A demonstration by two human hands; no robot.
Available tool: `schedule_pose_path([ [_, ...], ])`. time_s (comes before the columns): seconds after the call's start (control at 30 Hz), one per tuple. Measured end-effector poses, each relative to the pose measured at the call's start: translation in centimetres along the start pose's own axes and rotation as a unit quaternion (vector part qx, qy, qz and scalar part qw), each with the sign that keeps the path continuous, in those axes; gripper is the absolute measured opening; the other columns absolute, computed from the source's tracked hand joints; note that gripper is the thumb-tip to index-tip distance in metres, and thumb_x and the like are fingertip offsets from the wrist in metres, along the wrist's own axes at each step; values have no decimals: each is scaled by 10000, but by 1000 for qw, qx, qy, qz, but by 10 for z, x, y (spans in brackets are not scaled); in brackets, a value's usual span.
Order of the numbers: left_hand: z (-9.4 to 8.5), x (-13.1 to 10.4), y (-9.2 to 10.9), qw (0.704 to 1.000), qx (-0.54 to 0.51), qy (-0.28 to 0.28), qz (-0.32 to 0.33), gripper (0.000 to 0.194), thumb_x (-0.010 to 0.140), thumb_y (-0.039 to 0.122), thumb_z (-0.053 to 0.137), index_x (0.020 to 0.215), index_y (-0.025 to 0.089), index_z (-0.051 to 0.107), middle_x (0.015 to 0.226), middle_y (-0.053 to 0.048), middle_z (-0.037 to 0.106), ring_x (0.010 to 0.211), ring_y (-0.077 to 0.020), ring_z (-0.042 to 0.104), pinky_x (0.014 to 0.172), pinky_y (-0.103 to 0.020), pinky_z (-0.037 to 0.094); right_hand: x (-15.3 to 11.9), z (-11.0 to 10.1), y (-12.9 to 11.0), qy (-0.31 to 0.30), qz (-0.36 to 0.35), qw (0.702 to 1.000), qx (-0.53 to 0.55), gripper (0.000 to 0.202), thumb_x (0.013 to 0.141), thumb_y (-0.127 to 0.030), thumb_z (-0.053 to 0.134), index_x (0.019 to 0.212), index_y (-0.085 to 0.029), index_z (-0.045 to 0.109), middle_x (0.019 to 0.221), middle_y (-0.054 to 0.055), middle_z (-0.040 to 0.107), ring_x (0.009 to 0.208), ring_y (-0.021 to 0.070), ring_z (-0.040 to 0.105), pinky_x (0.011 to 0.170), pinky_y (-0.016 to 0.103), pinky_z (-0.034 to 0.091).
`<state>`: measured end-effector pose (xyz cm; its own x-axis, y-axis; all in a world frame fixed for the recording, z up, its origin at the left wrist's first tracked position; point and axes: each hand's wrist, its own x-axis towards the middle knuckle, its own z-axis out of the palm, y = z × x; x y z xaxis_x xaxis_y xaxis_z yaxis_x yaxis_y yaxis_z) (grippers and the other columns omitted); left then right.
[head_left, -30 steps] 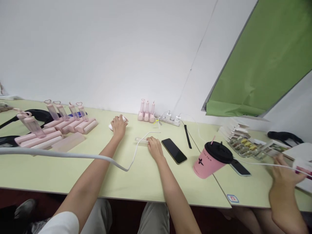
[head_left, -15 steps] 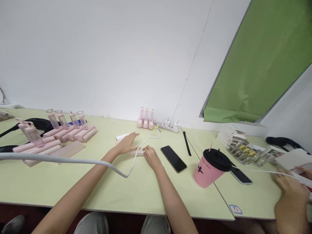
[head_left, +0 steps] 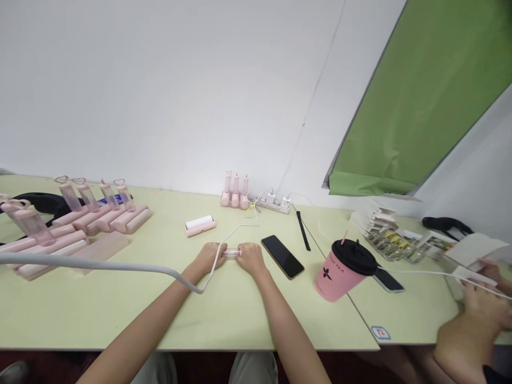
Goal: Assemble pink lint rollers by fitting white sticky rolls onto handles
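A short clear plastic tube lies crosswise low over the table in front of me. My left hand is closed around its left end and my right hand around its right end, so only the middle shows. Beyond my left hand rests a small pink case with a white cylinder along it. A white cable hangs close to the camera and crosses in front of my left hand.
Pink bottles and cases stand at left. By the wall are several pink devices and a power strip. Rightward lie a black phone, a black strap and a pink cup. A co-worker's hands hold a white box.
My left hand has come back from beside the pink and white case and closed on the tube's left end. My right hand stays on the tube. The view has shifted slightly.
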<state>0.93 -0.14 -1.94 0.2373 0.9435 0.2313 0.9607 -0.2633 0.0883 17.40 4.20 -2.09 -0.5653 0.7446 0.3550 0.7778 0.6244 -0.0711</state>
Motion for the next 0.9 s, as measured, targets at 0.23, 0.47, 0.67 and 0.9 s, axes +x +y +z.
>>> schedule_pose_path([
  [0.23,-6,7,-25,918,-278,222,-172,218,758,229,365,566,159,289,534,-6,380,526,-110,384,518,-231,267,14,4,6,118,177,943,258,334,801,-251,351,486,-141,353,479,-10,311,473,80,231,484,203,205],
  [0.47,2,3,-35,958,-164,172,-161,375,785,491,485,959,159,474,825,-40,543,736,-182,499,627,-281,357,8,-11,14,74,246,955,145,293,803,-472,499,808,-199,605,774,23,583,722,146,514,632,238,324],
  [0.67,15,36,-5,986,-146,80,23,383,840,224,368,1193,89,425,1219,-136,449,1122,-207,415,963,-326,329,6,8,23,117,216,966,85,412,863,-201,405,1248,-61,452,1105,144,515,1041,238,440,890,332,348],
  [0.9,6,61,3,995,-69,15,77,621,802,201,392,1398,101,250,1408,-110,309,1289,-224,280,1071,-379,194,9,30,38,193,187,947,179,515,867,-238,396,1326,-12,334,1261,176,398,1166,251,341,1004,369,284],
])
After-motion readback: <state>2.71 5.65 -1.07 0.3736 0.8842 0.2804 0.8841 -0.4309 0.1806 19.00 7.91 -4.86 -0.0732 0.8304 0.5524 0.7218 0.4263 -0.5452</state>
